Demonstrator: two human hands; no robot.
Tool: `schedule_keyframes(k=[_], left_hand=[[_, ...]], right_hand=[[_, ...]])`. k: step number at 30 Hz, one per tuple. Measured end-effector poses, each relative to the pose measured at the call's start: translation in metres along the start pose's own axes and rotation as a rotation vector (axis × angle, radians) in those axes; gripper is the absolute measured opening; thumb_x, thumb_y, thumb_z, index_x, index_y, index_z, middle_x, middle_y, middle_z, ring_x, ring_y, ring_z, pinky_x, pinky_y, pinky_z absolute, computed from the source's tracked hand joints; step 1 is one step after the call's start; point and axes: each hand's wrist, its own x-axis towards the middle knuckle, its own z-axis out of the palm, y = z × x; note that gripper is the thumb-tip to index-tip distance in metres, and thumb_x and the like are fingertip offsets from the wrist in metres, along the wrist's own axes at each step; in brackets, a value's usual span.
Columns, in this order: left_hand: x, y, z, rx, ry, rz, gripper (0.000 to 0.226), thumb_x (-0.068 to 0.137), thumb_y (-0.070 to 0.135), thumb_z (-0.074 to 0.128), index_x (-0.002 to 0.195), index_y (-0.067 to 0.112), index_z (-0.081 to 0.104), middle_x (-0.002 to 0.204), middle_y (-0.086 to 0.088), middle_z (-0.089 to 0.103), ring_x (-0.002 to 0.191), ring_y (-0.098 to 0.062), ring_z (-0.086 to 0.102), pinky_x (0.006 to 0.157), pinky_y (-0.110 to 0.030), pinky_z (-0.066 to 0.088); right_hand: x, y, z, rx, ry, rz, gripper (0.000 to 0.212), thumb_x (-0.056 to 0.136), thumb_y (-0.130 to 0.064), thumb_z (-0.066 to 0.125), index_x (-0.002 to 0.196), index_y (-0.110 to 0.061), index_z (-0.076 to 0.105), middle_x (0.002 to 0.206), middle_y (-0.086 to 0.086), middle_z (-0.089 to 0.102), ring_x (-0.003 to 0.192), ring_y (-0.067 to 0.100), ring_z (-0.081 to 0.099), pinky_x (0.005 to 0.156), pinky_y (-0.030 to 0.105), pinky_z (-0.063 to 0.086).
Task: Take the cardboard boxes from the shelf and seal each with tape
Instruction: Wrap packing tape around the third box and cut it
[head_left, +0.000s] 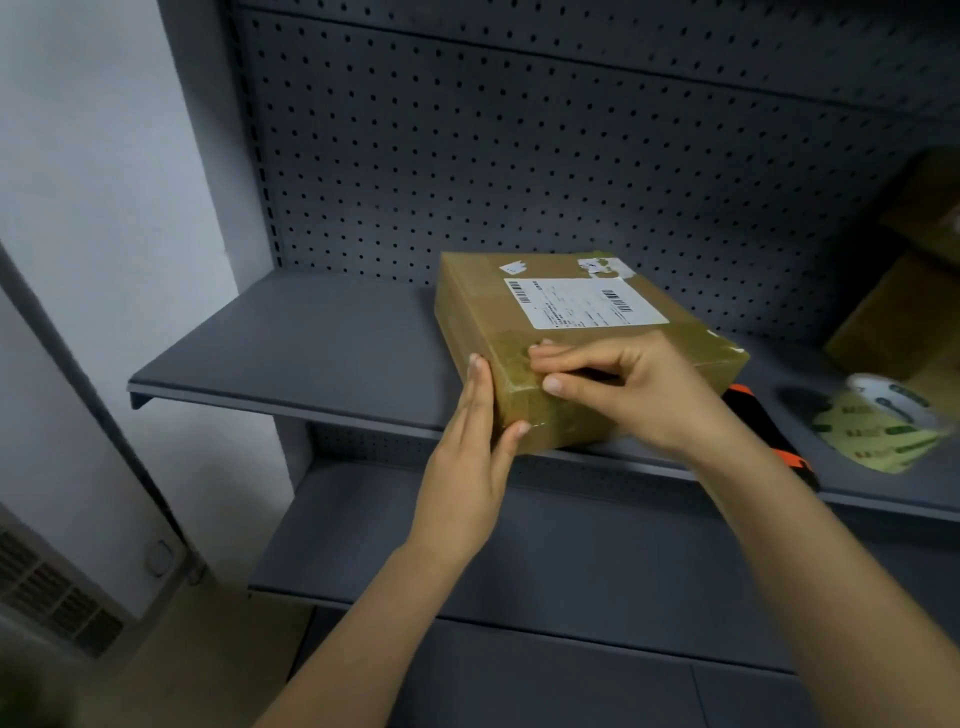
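Note:
A flat cardboard box (483, 306) with a white shipping label lies on the grey shelf (311, 353), its near corner at the shelf's front edge. A strip of greenish tape wraps that near corner. My left hand (470, 441) presses flat, fingers straight, against the box's left side, thumb on the front face. My right hand (618, 389) rests on the near top edge, fingers curled down on the tape. A roll of printed tape (883, 421) sits on the shelf to the right.
An orange-and-black tool (763, 431) lies on the shelf under my right forearm. More cardboard boxes (904, 312) are stacked at the far right. Pegboard backs the shelf; a lower shelf (571, 561) runs beneath. A white wall stands to the left.

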Motion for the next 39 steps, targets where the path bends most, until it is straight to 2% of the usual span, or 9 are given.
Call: schedule_keyframes(k=[5,12,16,19,23,27,29,32,39], left_hand=[[0.002,-0.001,-0.003,-0.039,-0.026,-0.013,0.070,0.094,0.056,0.031,0.150,0.032,-0.004,0.159,0.015,0.010,0.142,0.008,0.010,0.106,0.002,0.013],[0.011,-0.005,-0.016,-0.113,-0.083,-0.014,0.070,0.098,0.045,0.040,0.156,0.027,0.005,0.161,0.015,0.009,0.140,0.018,0.006,0.104,0.004,0.011],[0.013,-0.010,-0.019,-0.106,-0.099,0.038,0.070,0.096,0.043,0.041,0.153,0.027,0.004,0.158,0.015,0.010,0.135,0.027,0.001,0.106,0.003,0.012],[0.014,-0.014,-0.020,-0.128,-0.090,0.065,0.070,0.097,0.041,0.044,0.156,0.023,0.010,0.160,0.013,0.012,0.143,0.014,0.010,0.114,-0.008,0.020],[0.017,-0.025,-0.024,-0.207,-0.106,0.078,0.070,0.098,0.039,0.052,0.157,0.024,0.016,0.160,0.017,0.015,0.148,-0.005,0.023,0.117,-0.037,0.034],[0.019,-0.030,-0.025,-0.253,-0.096,0.080,0.071,0.096,0.043,0.054,0.156,0.026,0.022,0.157,0.029,0.017,0.146,-0.009,0.029,0.115,-0.044,0.037],[0.020,-0.027,-0.027,-0.248,-0.064,0.086,0.069,0.095,0.038,0.058,0.155,0.027,0.025,0.157,0.024,0.023,0.146,-0.009,0.030,0.115,-0.042,0.037],[0.028,-0.014,-0.031,-0.131,-0.012,0.164,0.069,0.094,0.025,0.065,0.153,0.023,0.030,0.159,0.007,0.027,0.147,-0.004,0.024,0.118,-0.020,0.024],[0.052,-0.001,-0.029,0.117,-0.103,0.316,0.049,0.089,0.033,0.070,0.135,0.018,0.059,0.144,0.003,0.052,0.144,-0.009,0.029,0.113,-0.009,0.015]], right_hand=[[-0.002,0.000,-0.012,-0.117,-0.110,-0.067,0.035,0.093,0.007,0.057,0.114,-0.017,0.070,0.121,-0.009,0.068,0.122,0.004,0.057,0.108,0.023,0.041],[-0.016,0.021,0.017,-0.306,0.245,-0.228,0.031,0.087,-0.016,0.070,0.118,-0.017,0.068,0.122,-0.009,0.066,0.124,0.004,0.056,0.112,0.035,0.039],[-0.010,0.021,0.010,-0.299,0.182,-0.208,0.030,0.091,-0.004,0.065,0.119,-0.015,0.067,0.124,-0.006,0.066,0.126,0.007,0.055,0.112,0.035,0.040],[-0.012,0.019,0.004,-0.323,0.110,-0.175,0.034,0.089,-0.008,0.069,0.122,-0.015,0.067,0.130,-0.005,0.064,0.130,0.007,0.051,0.114,0.034,0.037],[-0.013,0.021,0.024,-0.379,0.286,-0.207,0.041,0.075,-0.022,0.082,0.114,-0.016,0.071,0.124,-0.008,0.066,0.126,0.005,0.054,0.110,0.037,0.042],[-0.015,0.028,0.026,-0.447,0.279,-0.278,0.035,0.085,-0.006,0.073,0.120,-0.011,0.068,0.131,-0.003,0.063,0.131,0.007,0.050,0.114,0.036,0.035],[-0.017,0.026,0.019,-0.474,0.225,-0.275,0.040,0.089,0.008,0.062,0.125,-0.011,0.065,0.135,-0.001,0.060,0.133,0.008,0.048,0.117,0.033,0.031],[-0.017,0.021,0.014,-0.497,0.199,-0.256,0.056,0.085,0.022,0.050,0.129,-0.012,0.062,0.136,-0.002,0.059,0.134,0.007,0.047,0.118,0.030,0.028],[-0.026,0.031,-0.008,-0.564,0.486,-0.169,0.037,0.085,0.000,0.067,0.117,-0.019,0.071,0.127,-0.004,0.065,0.124,0.010,0.055,0.110,0.048,0.039]])
